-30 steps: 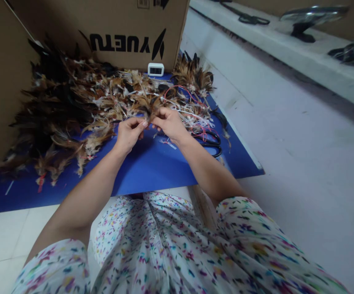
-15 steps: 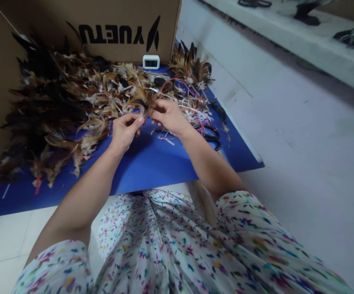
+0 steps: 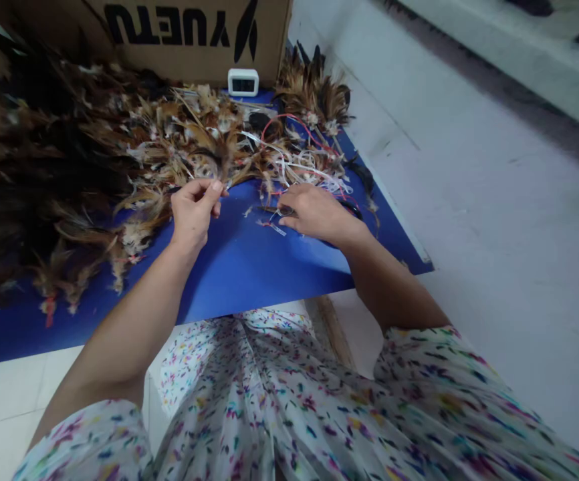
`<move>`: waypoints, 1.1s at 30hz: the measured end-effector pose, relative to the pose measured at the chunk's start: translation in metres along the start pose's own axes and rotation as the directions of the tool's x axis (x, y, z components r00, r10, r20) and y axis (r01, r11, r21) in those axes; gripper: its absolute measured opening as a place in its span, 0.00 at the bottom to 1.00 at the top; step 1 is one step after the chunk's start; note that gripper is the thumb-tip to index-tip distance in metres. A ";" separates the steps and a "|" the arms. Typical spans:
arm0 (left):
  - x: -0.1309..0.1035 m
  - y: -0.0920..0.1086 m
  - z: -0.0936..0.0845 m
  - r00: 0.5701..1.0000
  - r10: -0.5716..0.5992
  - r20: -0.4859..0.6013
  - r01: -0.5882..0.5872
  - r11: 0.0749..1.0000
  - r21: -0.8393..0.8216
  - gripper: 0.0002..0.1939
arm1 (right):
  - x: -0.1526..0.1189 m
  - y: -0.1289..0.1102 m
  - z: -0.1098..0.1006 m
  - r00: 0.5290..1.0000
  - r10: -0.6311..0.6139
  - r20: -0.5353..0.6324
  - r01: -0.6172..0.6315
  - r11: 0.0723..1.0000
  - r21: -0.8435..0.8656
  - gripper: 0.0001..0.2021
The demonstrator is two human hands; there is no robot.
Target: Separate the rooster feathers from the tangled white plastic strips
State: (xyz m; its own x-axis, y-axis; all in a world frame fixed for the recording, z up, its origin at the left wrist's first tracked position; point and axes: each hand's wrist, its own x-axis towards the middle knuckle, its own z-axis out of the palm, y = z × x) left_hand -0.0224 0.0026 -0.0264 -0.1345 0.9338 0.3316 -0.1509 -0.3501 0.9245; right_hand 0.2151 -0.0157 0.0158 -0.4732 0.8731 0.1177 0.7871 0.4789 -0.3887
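My left hand [image 3: 194, 210] is closed in a pinch on the base of a small brown feather [image 3: 222, 157], whose tip points up and away against the pile of feathers behind. To the right, my right hand [image 3: 317, 214] lies low over a pair of black-handled scissors [image 3: 354, 209], fingers curled round their middle. The palm hides most of the scissors; part of a handle loop shows behind the wrist. Just left of its fingertips, a short scrap of clear and pink strip [image 3: 273, 228] lies on the blue mat [image 3: 249, 267].
A large heap of brown and black feather bunches [image 3: 89, 167] covers the left and back. White and red ties [image 3: 309, 170] tangle beyond my right hand. A white digital clock [image 3: 243, 83] stands before a cardboard box [image 3: 189, 60]; another feather bunch [image 3: 314, 93] lies by the wall [image 3: 470, 200].
My right hand has let go of the feather and moved right and toward me, down onto the scissors. My left hand still pinches the feather, slightly further left.
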 end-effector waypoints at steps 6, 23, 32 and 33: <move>0.000 -0.005 -0.002 0.997 -0.065 -0.042 0.065 0.998 0.008 0.20 | -0.004 0.006 0.009 0.995 -0.015 0.102 0.049 0.937 -0.345 0.09; 0.002 -0.016 -0.009 0.984 -0.172 -0.051 0.171 0.985 -0.024 0.19 | -0.014 -0.005 0.036 0.926 -0.358 -0.121 0.323 0.916 -0.239 0.14; 0.000 -0.016 -0.013 0.987 -0.158 0.016 0.156 0.984 0.090 0.14 | -0.015 -0.002 0.043 0.929 -0.342 -0.144 0.309 0.928 -0.210 0.10; 0.000 -0.017 -0.013 0.987 -0.160 0.032 0.156 0.982 0.106 0.14 | -0.015 -0.001 0.044 0.930 -0.339 -0.145 0.306 0.929 -0.207 0.10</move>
State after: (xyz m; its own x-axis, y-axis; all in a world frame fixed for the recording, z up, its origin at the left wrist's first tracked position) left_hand -0.0330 0.0072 -0.0443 -0.0776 0.9796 0.1853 -0.0651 -0.1904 0.9795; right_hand 0.2039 -0.0331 -0.0254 -0.6491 0.6627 0.3735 0.6685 0.7312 -0.1357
